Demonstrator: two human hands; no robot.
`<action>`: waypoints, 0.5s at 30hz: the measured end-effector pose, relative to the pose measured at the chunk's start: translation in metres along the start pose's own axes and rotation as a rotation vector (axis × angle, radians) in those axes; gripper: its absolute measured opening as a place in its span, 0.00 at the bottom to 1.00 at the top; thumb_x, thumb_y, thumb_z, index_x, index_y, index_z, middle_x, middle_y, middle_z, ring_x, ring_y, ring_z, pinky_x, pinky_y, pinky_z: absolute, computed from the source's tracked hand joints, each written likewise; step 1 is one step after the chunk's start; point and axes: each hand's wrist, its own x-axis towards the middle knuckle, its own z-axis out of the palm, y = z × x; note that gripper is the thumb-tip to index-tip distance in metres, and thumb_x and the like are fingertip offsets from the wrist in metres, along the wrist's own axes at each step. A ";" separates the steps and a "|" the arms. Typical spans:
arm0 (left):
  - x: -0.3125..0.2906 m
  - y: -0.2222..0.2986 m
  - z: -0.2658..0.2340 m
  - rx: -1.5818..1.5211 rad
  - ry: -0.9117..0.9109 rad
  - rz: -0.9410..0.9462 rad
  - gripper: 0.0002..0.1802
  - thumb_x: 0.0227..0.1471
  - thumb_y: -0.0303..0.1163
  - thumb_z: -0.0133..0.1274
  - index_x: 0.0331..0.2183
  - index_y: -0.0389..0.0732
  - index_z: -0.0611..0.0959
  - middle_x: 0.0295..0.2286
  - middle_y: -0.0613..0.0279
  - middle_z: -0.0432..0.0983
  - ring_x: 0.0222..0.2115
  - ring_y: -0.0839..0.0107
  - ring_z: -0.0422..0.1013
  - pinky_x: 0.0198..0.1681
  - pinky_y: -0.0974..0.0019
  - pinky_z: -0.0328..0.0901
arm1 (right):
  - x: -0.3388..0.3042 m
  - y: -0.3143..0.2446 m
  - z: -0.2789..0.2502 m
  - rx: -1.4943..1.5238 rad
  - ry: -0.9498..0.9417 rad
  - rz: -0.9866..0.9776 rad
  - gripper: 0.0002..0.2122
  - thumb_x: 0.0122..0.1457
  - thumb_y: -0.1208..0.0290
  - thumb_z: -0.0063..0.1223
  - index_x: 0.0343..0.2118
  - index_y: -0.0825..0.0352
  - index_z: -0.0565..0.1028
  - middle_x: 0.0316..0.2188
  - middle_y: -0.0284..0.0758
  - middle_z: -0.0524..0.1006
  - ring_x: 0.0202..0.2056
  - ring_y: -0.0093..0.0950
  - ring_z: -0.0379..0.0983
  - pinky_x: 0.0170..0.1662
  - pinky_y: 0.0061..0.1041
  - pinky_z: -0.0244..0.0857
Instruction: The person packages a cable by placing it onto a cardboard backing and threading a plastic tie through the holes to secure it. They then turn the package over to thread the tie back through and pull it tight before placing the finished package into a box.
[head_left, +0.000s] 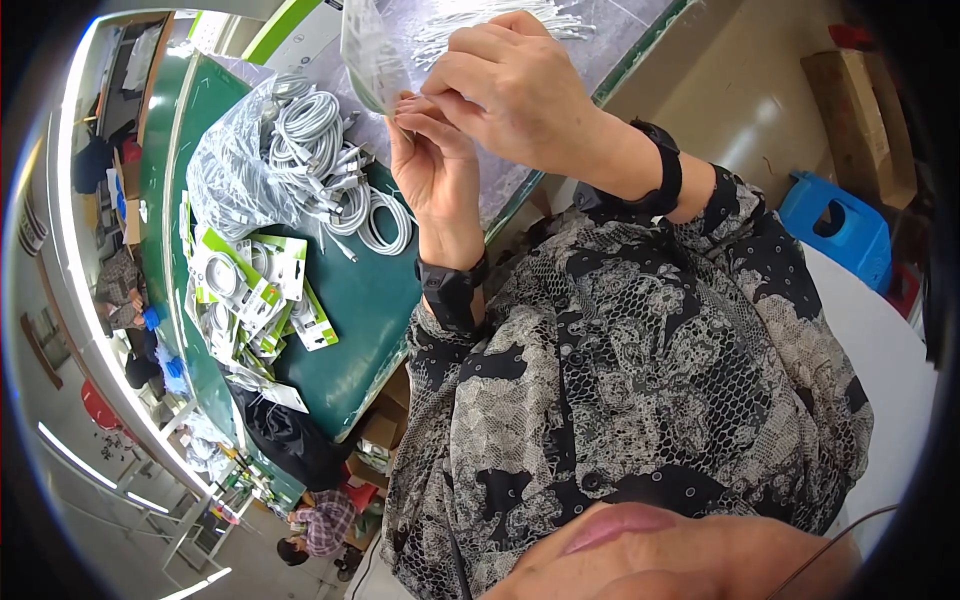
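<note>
A clear plastic pouch (374, 58) with a pale, partly green inside hangs at the top, above the table. My left hand (437, 180) is closed at its lower corner, thumb and fingertips pinched together. Close beside it, my right hand (515, 90) pinches at the same edge with bent fingers, and the fingertips of both hands nearly meet. What exactly lies between the right fingertips is hidden. Behind my right hand a heap of thin white strips (560, 24) lies on the grey tabletop (625, 35).
Left of my hands, coiled white cables (308, 130) spill from a clear plastic bag (225, 150). Nearer lie several green-and-white cable packs (240, 285) on the green table (365, 310). A blue plastic stool (838, 228) and cardboard (850, 120) stand at right. Other people are far left.
</note>
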 end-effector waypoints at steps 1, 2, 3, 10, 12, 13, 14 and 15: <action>0.000 0.000 0.000 0.000 0.008 -0.002 0.10 0.50 0.18 0.54 0.37 0.27 0.76 0.31 0.57 0.71 0.33 0.72 0.70 0.42 0.72 0.74 | 0.001 -0.001 -0.001 -0.013 0.001 -0.003 0.08 0.46 0.63 0.59 0.22 0.59 0.72 0.21 0.27 0.71 0.26 0.26 0.71 0.38 0.27 0.59; 0.000 0.000 0.000 0.008 0.004 -0.004 0.10 0.50 0.18 0.54 0.37 0.27 0.76 0.31 0.57 0.71 0.33 0.72 0.70 0.42 0.72 0.74 | 0.001 -0.001 0.000 -0.016 0.002 0.004 0.08 0.46 0.63 0.59 0.22 0.59 0.72 0.21 0.27 0.71 0.26 0.26 0.71 0.38 0.27 0.59; 0.000 0.000 0.000 0.016 0.000 -0.006 0.10 0.50 0.18 0.54 0.37 0.27 0.76 0.31 0.57 0.71 0.33 0.72 0.71 0.41 0.72 0.75 | 0.001 -0.001 0.000 -0.033 -0.005 -0.013 0.09 0.46 0.63 0.59 0.22 0.59 0.71 0.21 0.27 0.71 0.27 0.26 0.71 0.38 0.27 0.59; -0.003 0.002 0.001 0.014 -0.009 -0.024 0.10 0.49 0.16 0.53 0.37 0.27 0.75 0.30 0.58 0.71 0.32 0.72 0.71 0.41 0.72 0.75 | 0.001 -0.002 0.003 -0.034 -0.021 -0.055 0.09 0.46 0.64 0.59 0.22 0.59 0.70 0.22 0.27 0.70 0.29 0.25 0.72 0.39 0.26 0.59; -0.002 0.002 0.000 -0.014 -0.037 -0.036 0.10 0.49 0.16 0.52 0.37 0.27 0.75 0.30 0.58 0.71 0.32 0.72 0.72 0.41 0.72 0.75 | -0.001 0.000 0.003 -0.025 -0.032 -0.045 0.09 0.46 0.64 0.59 0.22 0.59 0.70 0.22 0.27 0.70 0.29 0.25 0.72 0.39 0.26 0.59; -0.002 0.001 -0.001 -0.012 -0.030 -0.037 0.10 0.49 0.16 0.52 0.37 0.27 0.75 0.30 0.58 0.71 0.32 0.72 0.72 0.41 0.72 0.75 | -0.002 0.001 0.003 -0.020 -0.037 -0.038 0.08 0.46 0.64 0.59 0.22 0.59 0.70 0.22 0.26 0.70 0.29 0.25 0.72 0.39 0.26 0.59; -0.002 0.001 0.000 0.002 -0.032 -0.036 0.10 0.49 0.16 0.52 0.37 0.27 0.75 0.30 0.58 0.72 0.32 0.72 0.72 0.41 0.72 0.75 | -0.002 0.000 0.003 -0.022 -0.036 -0.037 0.08 0.46 0.64 0.59 0.22 0.59 0.70 0.22 0.26 0.70 0.29 0.25 0.72 0.39 0.26 0.59; -0.002 0.001 0.001 0.016 -0.034 -0.034 0.10 0.49 0.16 0.51 0.37 0.27 0.75 0.30 0.58 0.72 0.32 0.72 0.72 0.41 0.71 0.75 | -0.002 0.000 0.003 -0.017 -0.033 -0.039 0.08 0.46 0.65 0.59 0.22 0.59 0.71 0.22 0.26 0.70 0.29 0.24 0.72 0.39 0.26 0.59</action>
